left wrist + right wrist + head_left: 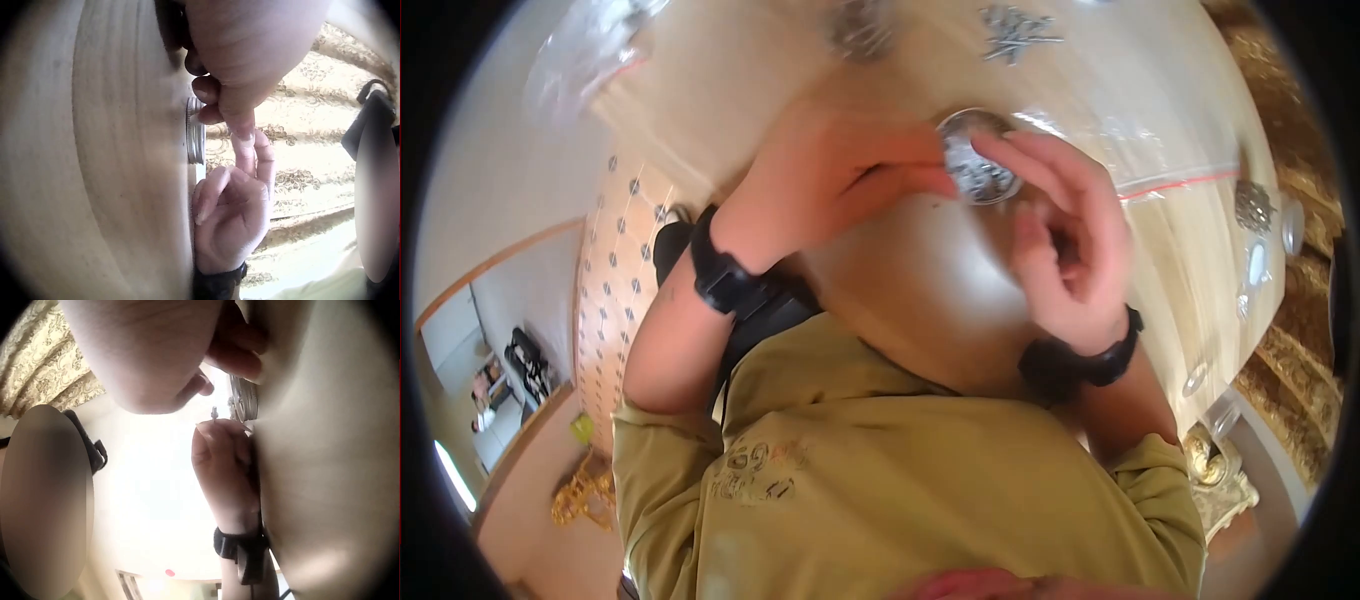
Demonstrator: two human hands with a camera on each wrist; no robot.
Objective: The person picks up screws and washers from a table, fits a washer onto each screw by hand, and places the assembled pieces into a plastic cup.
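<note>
Your olive shirt (880, 480) fills the foreground as you bend over a wooden worktop (720, 90), a black band (725, 283) on each wrist. Your left hand (830, 180), blurred in the head view, comes in beside a round tin (980, 192), its fingers narrowed in a pinch on a small shiny piece (214, 413). Your right hand (1075, 235) curves around the opposite side, thumb and fingers apart, the index finger over the tin's rim; nothing shows in its grasp. The tin sits on the worktop between your hands, small glinting pieces inside. Beyond it lie a heap of slender metal pieces (1020, 38) and a blurred pile (862, 28); a clear bag with a red line (1180, 182) stretches to the right, with crumpled clear plastic (585, 55) at far left. Gold patterned fabric (1300, 110) borders the worktop's right side.
</note>
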